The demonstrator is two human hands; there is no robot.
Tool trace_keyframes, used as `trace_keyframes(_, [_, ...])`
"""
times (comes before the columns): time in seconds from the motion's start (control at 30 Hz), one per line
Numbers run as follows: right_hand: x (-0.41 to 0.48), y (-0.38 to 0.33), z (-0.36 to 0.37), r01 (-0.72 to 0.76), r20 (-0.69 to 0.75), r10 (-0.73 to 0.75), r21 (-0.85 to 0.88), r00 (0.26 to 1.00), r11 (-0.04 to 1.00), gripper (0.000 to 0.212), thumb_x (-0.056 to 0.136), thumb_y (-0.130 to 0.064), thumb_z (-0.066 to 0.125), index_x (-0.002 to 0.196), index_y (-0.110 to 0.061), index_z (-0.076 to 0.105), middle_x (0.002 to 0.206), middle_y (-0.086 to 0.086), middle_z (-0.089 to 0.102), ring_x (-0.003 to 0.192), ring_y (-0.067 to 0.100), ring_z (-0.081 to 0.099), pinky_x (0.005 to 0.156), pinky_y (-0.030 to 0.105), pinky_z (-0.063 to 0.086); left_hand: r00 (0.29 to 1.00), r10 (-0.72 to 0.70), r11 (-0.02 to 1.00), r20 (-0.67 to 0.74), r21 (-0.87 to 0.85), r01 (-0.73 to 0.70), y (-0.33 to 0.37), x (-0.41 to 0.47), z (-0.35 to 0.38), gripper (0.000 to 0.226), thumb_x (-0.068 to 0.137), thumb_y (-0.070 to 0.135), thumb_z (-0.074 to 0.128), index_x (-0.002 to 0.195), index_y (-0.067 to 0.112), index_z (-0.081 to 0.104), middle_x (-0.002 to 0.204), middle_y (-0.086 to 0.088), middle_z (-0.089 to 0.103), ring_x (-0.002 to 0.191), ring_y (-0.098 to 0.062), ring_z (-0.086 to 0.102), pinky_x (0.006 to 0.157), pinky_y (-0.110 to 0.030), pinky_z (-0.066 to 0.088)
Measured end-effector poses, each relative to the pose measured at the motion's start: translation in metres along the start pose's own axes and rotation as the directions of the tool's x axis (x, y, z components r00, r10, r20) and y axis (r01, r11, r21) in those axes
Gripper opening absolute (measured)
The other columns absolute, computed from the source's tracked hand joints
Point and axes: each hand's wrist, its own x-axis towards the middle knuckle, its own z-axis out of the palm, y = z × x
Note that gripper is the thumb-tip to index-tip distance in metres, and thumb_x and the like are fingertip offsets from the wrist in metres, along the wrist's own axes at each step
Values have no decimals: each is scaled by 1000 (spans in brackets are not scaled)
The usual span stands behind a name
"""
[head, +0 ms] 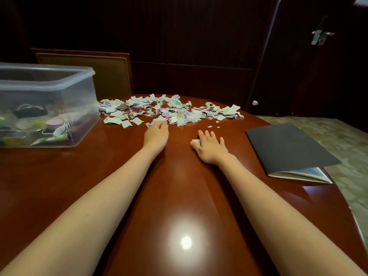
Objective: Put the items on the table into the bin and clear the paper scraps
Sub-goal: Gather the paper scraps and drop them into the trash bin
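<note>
On the glossy red-brown wooden tabletop (179, 196), a wide heap of torn white and coloured paper scraps (169, 110) lies along the far edge. It runs from just beside the clear plastic bin (59, 84) at the left to past the middle. The bin stands open on the tabletop and holds mixed small items, which show only blurred through its wall. The left hand (156, 134) reaches the near rim of the heap with its fingers bent down among the scraps. Whether its grip has hold of any paper I cannot tell, because the back of the hand hides the fingers. The right hand (210, 148) lies flat on the wood, fingers straight and spread, its grip wide open; one small scrap (196, 142) peeks out beside the thumb, touching it. A few tiny loose bits (213, 126) lie just beyond its fingertips. At the right a flat black folder (288, 148) rests at the tabletop edge, well apart from the heap. Behind the bin stands a chair with an olive padded back (89, 74).
</note>
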Motion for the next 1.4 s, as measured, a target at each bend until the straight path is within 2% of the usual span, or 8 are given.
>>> trace_keyframes(0.27, [63, 3, -1, 48, -31, -48, 4, 998, 999, 62, 99, -50, 20, 151, -22, 1, 159, 8, -5, 146, 24, -8, 116, 48, -4, 995, 32, 997, -93, -66, -38, -17, 40, -5, 38, 99, 23, 32, 133, 17, 49, 133, -11, 53, 123, -32, 48, 102, -42, 40])
trace_keyframes(0.5, [122, 6, -7, 318, -189, -306, 32, 933, 948, 59, 95, -53, 37, 148, -35, 18, 159, 3, 4, 147, 22, -5, 116, 51, -1, 995, 57, 998, -76, -26, -59, -16, 58, -1, 37, 99, 24, 33, 133, 18, 49, 132, -8, 53, 120, -27, 50, 103, -41, 42])
trace_keyframes(0.63, [159, -4, -10, 225, -349, -176, 104, 920, 969, 56, 94, -55, 34, 145, -32, 29, 158, 3, 13, 147, 24, 0, 114, 55, 0, 994, 45, 998, -104, -37, -49, -20, 65, -2, 38, 100, 23, 31, 134, 20, 48, 139, -2, 47, 123, -18, 46, 101, -28, 39])
trace_keyframes(0.73, [180, -10, -8, 185, -148, -171, 91, 974, 978, 60, 92, -62, 27, 147, -36, 23, 159, 4, 6, 146, 29, -5, 114, 58, -1, 992, 23, 996, -127, -84, -34, -20, 66, -2, 39, 100, 22, 29, 134, 21, 48, 136, 1, 50, 103, -5, 50, 81, -16, 38])
trace_keyframes(0.83, [183, -13, -5, 259, -1, -259, 31, 966, 965, 58, 94, -59, 26, 147, -34, 25, 158, 6, 14, 146, 26, 8, 116, 50, 6, 992, 32, 994, -126, -100, -45, -21, 68, -1, 40, 101, 21, 28, 136, 19, 47, 122, 2, 54, 75, 5, 41, 61, -6, 36])
trace_keyframes(1.07, [131, -27, -8, 385, -10, -385, 4, 923, 923, 47, 98, -47, 33, 139, -26, 42, 151, 5, 31, 137, 24, 30, 109, 44, 21, 981, -24, 972, -191, -233, -22, -19, 63, -5, 38, 100, 21, 30, 132, 19, 50, 136, 0, 50, 123, -15, 45, 90, -22, 36])
trace_keyframes(1.17, [105, -29, -3, 436, -17, -435, 35, 900, 900, 48, 96, -50, 37, 141, -34, 38, 154, 1, 27, 140, 22, 27, 114, 44, 19, 965, -74, 945, -251, -328, -13, -18, 58, -9, 37, 99, 17, 31, 129, 18, 53, 135, 0, 51, 125, -15, 44, 89, -21, 34])
trace_keyframes(1.4, [44, -29, -1, 535, -167, -513, 381, 842, 754, 36, 86, -27, 65, 121, -26, 62, 129, -6, 52, 121, 10, 46, 95, 19, 30, 947, -63, 960, -314, -277, -28, -26, 47, -11, 35, 97, 13, 35, 124, 19, 57, 136, -2, 51, 123, -19, 48, 103, -37, 43])
